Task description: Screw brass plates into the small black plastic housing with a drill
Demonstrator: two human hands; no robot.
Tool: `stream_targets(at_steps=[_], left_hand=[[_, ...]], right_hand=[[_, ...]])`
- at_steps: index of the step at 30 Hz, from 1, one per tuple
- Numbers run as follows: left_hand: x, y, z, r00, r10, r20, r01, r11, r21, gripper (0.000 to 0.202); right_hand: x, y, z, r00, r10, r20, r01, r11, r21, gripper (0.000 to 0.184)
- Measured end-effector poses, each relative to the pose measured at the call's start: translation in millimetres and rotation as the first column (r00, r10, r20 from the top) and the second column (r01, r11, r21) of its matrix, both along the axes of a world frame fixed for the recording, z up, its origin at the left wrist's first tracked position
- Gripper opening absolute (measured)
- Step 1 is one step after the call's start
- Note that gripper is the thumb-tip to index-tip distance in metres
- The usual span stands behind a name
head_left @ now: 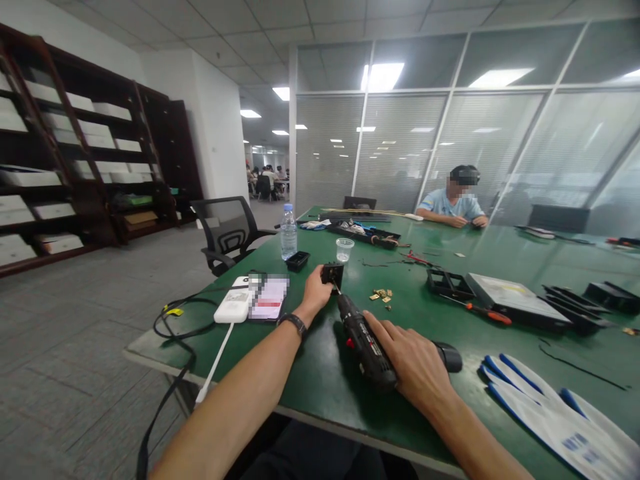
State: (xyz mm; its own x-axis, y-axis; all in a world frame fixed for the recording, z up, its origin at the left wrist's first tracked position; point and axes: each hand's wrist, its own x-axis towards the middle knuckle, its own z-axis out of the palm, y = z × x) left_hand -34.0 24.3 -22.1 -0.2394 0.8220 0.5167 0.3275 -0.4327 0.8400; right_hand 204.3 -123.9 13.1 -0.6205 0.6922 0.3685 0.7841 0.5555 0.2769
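My left hand (316, 291) grips a small black plastic part (332, 273) above the green table (300, 373). In my right hand (413, 360) is a black cordless drill (367, 347) with a red switch on its side. The drill's bit points up and left and reaches the face of the black part; whether it sits in a screw is too small to tell. My right fingers wrap over the drill's body and partly hide its handle. Several small brass-coloured pieces (383, 295) lie right of the bit. A clear plastic cup (345, 249) stands beyond my left hand.
On the left are a water bottle (289, 233), a small black tray (299, 261), a phone (269, 297) and a white power bank (234, 300) with cables. Rightward lie a screwdriver (493, 316), a flat metal box (517, 300) and white-blue gloves (565, 413). Another person (453, 200) sits across the table.
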Motion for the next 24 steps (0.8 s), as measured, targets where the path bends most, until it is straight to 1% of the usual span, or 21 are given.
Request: stream_targets(at_steps=[3,12,17,24], left_hand=[[0.1,0.1,-1.2,1.0,0.009,0.003,-0.009,1.0,0.007,0.045],[1.4,-3.3,0.8,0.999,0.041,-0.011,-0.041,0.999,-0.004,0.047],[1.8,-3.4,1.1,1.0,0.025,0.007,-0.025,1.0,0.005,0.047],[2.4,-3.8,2.0,1.0,0.011,0.02,-0.011,1.0,0.001,0.048]], right_hand=[[0.9,1.4,-2.3,1.0,0.013,-0.01,-0.013,1.0,0.007,0.076],[4.9,4.8,-9.1,0.999,0.033,-0.032,-0.032,0.999,0.032,0.079],[3.8,5.3,-8.7,0.997,0.059,-0.053,-0.057,0.998,0.028,0.079],[4.8,3.9,-9.5,0.999,0.037,-0.028,-0.036,0.998,0.048,0.082]])
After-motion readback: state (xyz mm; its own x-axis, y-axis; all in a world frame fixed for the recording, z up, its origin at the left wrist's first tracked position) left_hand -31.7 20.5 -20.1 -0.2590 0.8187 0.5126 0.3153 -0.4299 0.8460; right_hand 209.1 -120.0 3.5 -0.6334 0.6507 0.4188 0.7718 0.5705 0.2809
